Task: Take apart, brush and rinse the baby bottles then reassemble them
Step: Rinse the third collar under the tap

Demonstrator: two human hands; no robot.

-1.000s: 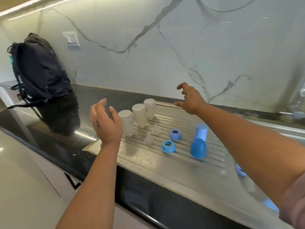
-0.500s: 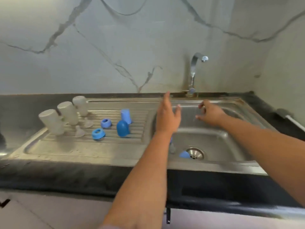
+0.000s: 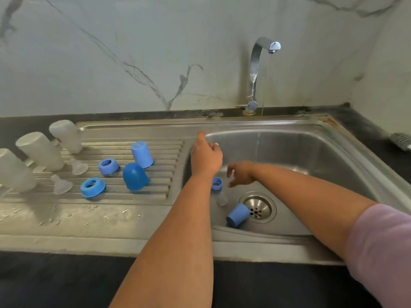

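Three upturned white bottles point(image 3: 40, 151) stand at the left of the ribbed drainboard point(image 3: 124, 201). Beside them lie two clear teats point(image 3: 61, 185), two blue collar rings point(image 3: 92, 187), a dark blue dome cap point(image 3: 135, 177) and a light blue cap point(image 3: 142, 154). In the sink basin point(image 3: 311, 152) lie a blue ring point(image 3: 216, 183), a clear teat point(image 3: 221, 199) and a blue cap point(image 3: 238, 215) by the drain point(image 3: 258, 207). My left hand point(image 3: 205, 157) hovers over the basin's left edge, fingers loosely curled, holding nothing. My right hand point(image 3: 241, 173) reaches down, open, just above the blue ring.
The tap point(image 3: 255, 72) at the back runs a thin stream into the basin. A brush point(image 3: 401, 141) lies on the dark counter at the far right. The marble wall rises behind the sink.
The view has swung from the drainboard to the sink. Both hands moved right over the basin, and my right hand has dropped lower toward the blue ring.
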